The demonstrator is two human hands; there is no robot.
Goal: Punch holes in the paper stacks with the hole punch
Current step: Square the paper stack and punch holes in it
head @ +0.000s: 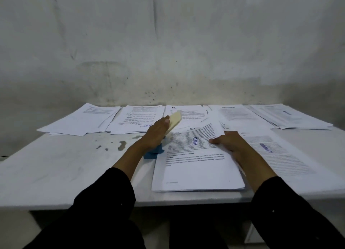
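Head view: left hand (155, 132) presses flat on the cream lever of the hole punch (169, 131), fingers straight, no grip. Right hand (230, 143) pinches the paper stack (196, 166) lying on the bench (65, 166) beside the punch.

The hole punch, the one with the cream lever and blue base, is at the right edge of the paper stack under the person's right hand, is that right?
Not quite. The head view shows the hole punch at the left edge of the paper stack, and the left hand rests on its cream lever. The right hand holds the stack's sheets instead.
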